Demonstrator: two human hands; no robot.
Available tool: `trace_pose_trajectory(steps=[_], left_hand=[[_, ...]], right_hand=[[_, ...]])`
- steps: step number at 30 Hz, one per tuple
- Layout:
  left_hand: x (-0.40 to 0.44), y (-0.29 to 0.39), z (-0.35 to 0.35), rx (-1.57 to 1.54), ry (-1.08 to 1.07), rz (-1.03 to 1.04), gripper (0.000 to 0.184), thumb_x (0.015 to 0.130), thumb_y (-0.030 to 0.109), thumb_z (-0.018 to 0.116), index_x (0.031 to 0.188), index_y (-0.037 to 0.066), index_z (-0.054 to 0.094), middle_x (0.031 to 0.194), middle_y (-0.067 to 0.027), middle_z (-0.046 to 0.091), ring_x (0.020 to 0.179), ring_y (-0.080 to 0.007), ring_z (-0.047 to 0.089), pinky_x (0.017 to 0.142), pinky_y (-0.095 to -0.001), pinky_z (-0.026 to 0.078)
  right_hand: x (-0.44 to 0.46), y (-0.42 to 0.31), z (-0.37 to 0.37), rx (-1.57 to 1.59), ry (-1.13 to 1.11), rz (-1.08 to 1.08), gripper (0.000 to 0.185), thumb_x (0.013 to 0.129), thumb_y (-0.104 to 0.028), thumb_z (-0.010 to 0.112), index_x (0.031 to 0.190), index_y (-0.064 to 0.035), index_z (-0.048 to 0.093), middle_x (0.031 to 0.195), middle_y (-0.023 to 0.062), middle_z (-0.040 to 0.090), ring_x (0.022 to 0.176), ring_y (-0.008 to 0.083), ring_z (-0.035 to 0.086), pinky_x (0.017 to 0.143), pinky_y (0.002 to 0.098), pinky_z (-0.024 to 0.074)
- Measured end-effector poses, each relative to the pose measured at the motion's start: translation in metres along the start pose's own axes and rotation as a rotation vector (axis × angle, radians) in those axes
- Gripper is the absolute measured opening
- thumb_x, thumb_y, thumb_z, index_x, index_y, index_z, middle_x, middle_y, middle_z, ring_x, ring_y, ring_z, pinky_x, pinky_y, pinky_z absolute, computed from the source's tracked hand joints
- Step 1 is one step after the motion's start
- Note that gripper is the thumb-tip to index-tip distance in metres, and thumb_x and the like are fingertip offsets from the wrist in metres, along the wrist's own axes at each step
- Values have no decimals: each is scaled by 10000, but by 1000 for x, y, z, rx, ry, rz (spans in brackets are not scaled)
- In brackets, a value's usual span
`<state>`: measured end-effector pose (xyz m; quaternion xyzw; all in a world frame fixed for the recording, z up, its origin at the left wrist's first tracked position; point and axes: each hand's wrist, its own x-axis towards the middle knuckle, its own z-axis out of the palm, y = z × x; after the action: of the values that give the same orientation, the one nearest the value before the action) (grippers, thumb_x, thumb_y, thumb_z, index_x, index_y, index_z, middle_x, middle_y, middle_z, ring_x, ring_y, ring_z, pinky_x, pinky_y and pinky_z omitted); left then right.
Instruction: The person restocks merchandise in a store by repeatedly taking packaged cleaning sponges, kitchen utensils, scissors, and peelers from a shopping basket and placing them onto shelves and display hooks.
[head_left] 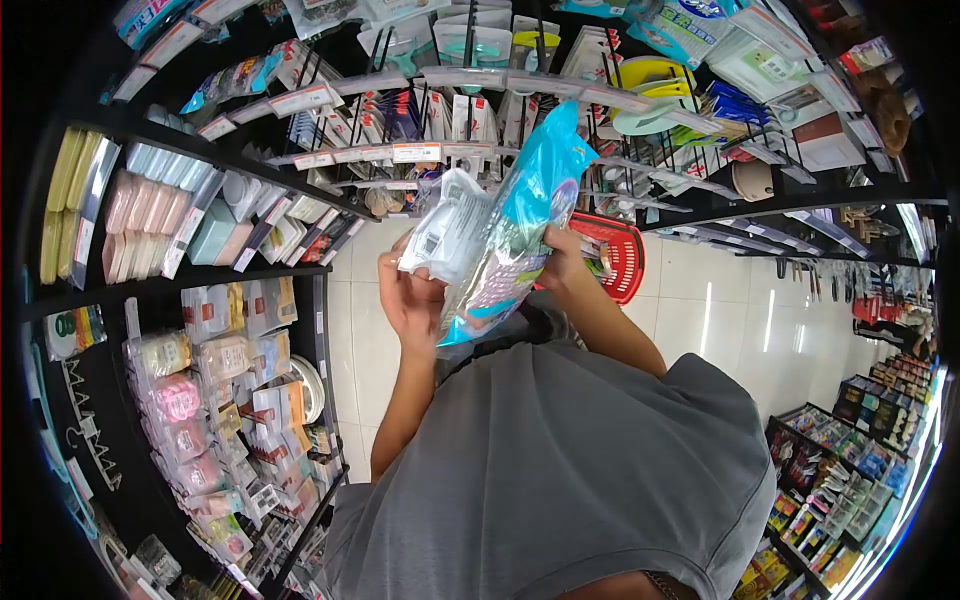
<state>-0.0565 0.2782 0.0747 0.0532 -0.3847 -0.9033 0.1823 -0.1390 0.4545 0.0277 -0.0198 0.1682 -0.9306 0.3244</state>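
The left hand (412,308) grasps a white packet (452,228) by its lower left part, with the fingers bent beneath it, while the right hand (568,258) grips the right edge of a longer blue-and-clear packet (548,160). Both packets are held up in front of the person's grey shirt (560,450), side by side and tilted, their upper ends leaning right; the blue-and-clear packet overlaps the right side of the white packet. Whether the left hand also touches the lower end of the longer packet cannot be told. Just right of the right hand and lower down is a red basket (628,262), partly hidden by the forearm; what supports it is unclear. Pale floor tiles (685,310) show on either side of the person. On the far side, beyond the packets, a display rack (470,78) carries rows of hanging goods, with price labels (416,152) along its rails. To the left, a shelf (235,284) bears stacked pink goods (150,205) and yellow goods (70,200), and nearer on that side small wrapped packs (180,398) hang in columns. At the near right stand more shelves of mixed goods (840,490), too small to make out singly.
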Motion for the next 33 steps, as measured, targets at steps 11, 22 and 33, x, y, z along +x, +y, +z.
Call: trace_pose_trajectory(steps=[11, 22, 33], left_hand=[[17, 50, 1, 1433, -361, 978, 344, 590, 69, 792, 912, 168, 721, 1144, -104, 612, 1143, -349, 490, 1032, -514, 325], [16, 40, -8, 1303, -526, 724, 322, 650, -38, 606, 896, 124, 734, 1073, -75, 640, 1108, -348, 521, 853, -399, 481], [50, 64, -21, 887, 72, 130, 428, 799, 23, 648, 1212, 32, 538, 1148, -117, 565, 1028, -195, 581, 813, -311, 499]], right_hand=[[17, 0, -10, -19, -330, 103, 503, 697, -269, 741, 1143, -117, 566, 1494, 170, 190, 1313, 373, 318, 1005, 548, 364], [18, -2, -64, -383, -97, 325, 853, 494, 7, 780, 1278, 19, 445, 1149, 165, 598, 1012, 276, 608, 855, 405, 500], [52, -6, 50, -934, -367, 235, 818, 560, -19, 863, 1269, -26, 454, 1201, 76, 566, 1098, 183, 526, 941, 367, 429]])
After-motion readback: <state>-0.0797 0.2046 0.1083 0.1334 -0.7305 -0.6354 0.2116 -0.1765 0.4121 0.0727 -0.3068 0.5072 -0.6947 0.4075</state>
